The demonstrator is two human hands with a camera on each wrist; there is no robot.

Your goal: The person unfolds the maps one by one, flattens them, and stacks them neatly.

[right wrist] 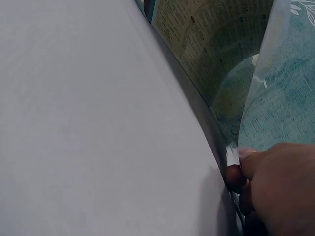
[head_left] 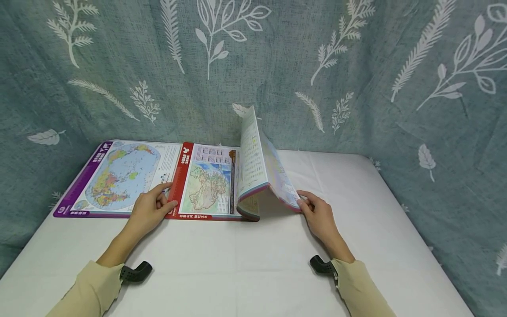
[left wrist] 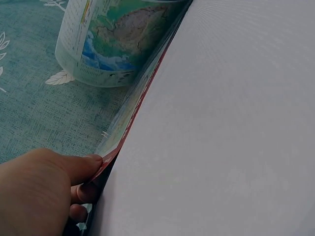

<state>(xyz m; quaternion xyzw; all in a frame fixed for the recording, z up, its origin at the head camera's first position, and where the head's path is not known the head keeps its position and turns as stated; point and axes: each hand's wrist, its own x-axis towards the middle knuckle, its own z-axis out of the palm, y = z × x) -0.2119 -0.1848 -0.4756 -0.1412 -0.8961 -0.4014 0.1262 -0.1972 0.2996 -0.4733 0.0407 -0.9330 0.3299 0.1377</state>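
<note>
A laminated map sheet with a red left border (head_left: pixel 207 187) lies on the white table, its right part raised into a tall fold (head_left: pixel 253 158). My left hand (head_left: pixel 148 211) pinches the red border near its front corner; in the left wrist view, thumb and fingers grip that corner (left wrist: pixel 109 160). The front corner of the sheet's right end is pinched by my right hand (head_left: pixel 320 218). From the right wrist, the thumb and forefinger hold the glossy edge (right wrist: pixel 239 142), which curves upward. Part of the sheet is hidden behind the fold.
A purple-bordered world map (head_left: pixel 123 176) lies flat at the left, beside the red border. Behind the table (head_left: pixel 237 264) hangs a teal curtain with white leaf prints (head_left: pixel 277 66), also along the right side. Black wrist devices (head_left: pixel 136 272) sit at both cuffs.
</note>
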